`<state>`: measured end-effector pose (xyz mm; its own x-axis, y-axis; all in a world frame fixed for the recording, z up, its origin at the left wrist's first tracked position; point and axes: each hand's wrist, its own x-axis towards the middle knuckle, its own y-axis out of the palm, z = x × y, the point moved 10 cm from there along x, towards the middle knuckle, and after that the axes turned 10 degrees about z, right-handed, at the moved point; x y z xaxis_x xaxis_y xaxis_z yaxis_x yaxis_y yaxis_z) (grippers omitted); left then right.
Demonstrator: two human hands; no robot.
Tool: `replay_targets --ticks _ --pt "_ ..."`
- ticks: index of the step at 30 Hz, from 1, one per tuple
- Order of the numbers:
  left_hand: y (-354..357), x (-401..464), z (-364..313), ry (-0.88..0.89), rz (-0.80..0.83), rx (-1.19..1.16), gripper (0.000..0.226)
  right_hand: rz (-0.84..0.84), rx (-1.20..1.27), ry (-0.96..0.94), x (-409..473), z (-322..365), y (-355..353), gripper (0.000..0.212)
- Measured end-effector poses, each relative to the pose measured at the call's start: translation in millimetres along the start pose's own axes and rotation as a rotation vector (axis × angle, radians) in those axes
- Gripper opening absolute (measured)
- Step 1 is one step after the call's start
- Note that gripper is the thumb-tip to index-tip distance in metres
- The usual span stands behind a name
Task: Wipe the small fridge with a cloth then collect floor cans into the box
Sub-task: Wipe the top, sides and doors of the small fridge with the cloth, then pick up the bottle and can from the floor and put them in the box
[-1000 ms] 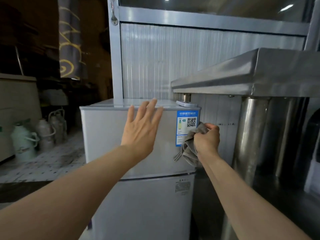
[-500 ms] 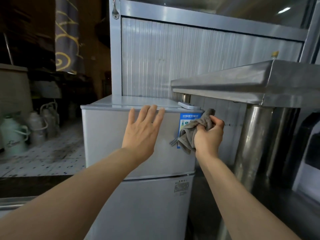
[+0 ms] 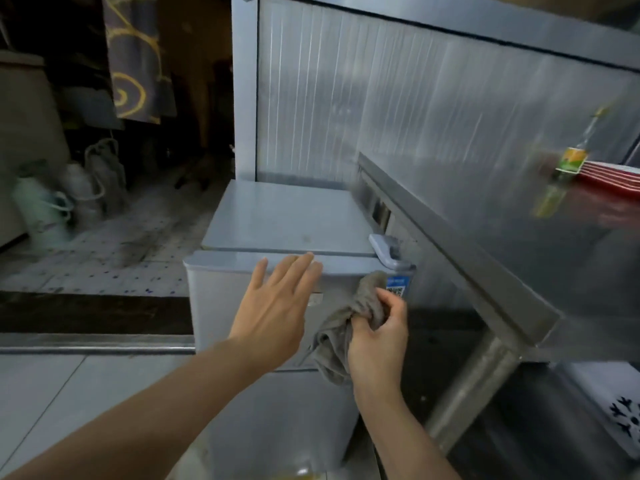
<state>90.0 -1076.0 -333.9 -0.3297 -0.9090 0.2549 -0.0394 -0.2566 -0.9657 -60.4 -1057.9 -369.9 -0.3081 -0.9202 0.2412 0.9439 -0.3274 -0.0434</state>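
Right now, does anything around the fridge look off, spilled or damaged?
Nothing stands out. The small fridge stands square and its top looks intact, with only a faint smudge. The right hand holds the cloth against its upper door; the left hand rests flat beside it.

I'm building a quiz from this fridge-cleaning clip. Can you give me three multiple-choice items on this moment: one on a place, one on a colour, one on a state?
1. Where is the cloth?
A. on the floor
B. bunched in the right hand against the fridge front
C. on the steel table

2. What colour is the sticker near the fridge's top right corner?
A. blue
B. red
C. yellow

3. How is the left hand?
A. clenched in a fist
B. holding a can
C. open, fingers spread on the upper door

Answers: B, the right hand grips the cloth on the door; A, the label is blue with a QR code; C, the palm is flat and holds nothing.
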Motion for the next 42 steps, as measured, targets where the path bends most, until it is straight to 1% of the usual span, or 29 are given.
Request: replay_targets --ticks 4,7,9,12,15,18,19,20,22,23,24,27,29,35,38,42 --pt "-24.7 -12.4 27.2 -0.070 0.109 -0.023 0.077 0.067 -0.010 0.042 -1.4 40.0 17.1 0.033" --pt "-54.6 -19.6 50.5 -0.114 0.140 -0.064 0.079 0.085 -0.047 0.053 9.1 79.4 25.3 0.026" --pt "-71.4 -20.3 67.0 -0.150 0.178 -0.079 0.080 0.107 -0.092 0.053 22.3 104.9 34.0 0.027" --pt "-93.0 -17.4 88.7 -0.207 0.225 -0.123 0.080 0.173 -0.190 0.043 46.5 138.8 55.6 0.032" --pt "-116.4 -14.5 104.9 -0.251 0.232 -0.190 0.078 0.236 -0.304 0.024 70.2 163.9 79.1 0.035" --pt "-130.2 -12.4 117.2 -0.279 0.243 -0.198 0.077 0.291 -0.487 -0.012 93.5 177.9 103.1 0.039" --pt "-132.4 -11.8 120.0 -0.288 0.250 -0.198 0.077 0.336 -0.561 -0.004 101.0 177.0 112.3 0.042" --pt "-133.7 -11.6 122.0 -0.294 0.259 -0.196 0.077 0.416 -0.640 0.040 107.3 169.9 122.6 0.047" --pt "-134.3 -12.4 123.3 -0.301 0.284 -0.191 0.077 0.614 -0.782 0.222 110.4 143.6 136.5 0.062" --pt "-133.9 -13.6 123.7 -0.308 0.298 -0.191 0.077 0.681 -0.817 0.312 107.5 132.5 137.4 0.066" --pt "-133.2 -15.8 124.3 -0.320 0.314 -0.195 0.077 0.711 -0.824 0.365 104.2 126.6 135.8 0.068" --pt "-132.2 -24.6 124.6 -0.363 0.370 -0.211 0.077 0.710 -0.786 0.346 95.8 131.0 126.7 0.068" --pt "-134.5 -32.7 121.0 -0.390 0.399 -0.230 0.077 0.738 -0.773 0.329 82.6 137.1 119.7 0.069" --pt "-134.3 -74.0 98.8 -0.485 0.523 -0.319 0.080 0.902 -0.784 0.300 14.4 143.4 109.4 0.064" --pt "-122.5 -102.2 91.1 -0.507 0.588 -0.356 0.080 0.912 -0.781 0.357 -20.3 130.7 99.2 0.062" --pt "-97.3 -134.2 93.1 -0.483 0.639 -0.372 0.078 0.882 -0.807 0.435 -61.7 102.4 90.0 0.058"
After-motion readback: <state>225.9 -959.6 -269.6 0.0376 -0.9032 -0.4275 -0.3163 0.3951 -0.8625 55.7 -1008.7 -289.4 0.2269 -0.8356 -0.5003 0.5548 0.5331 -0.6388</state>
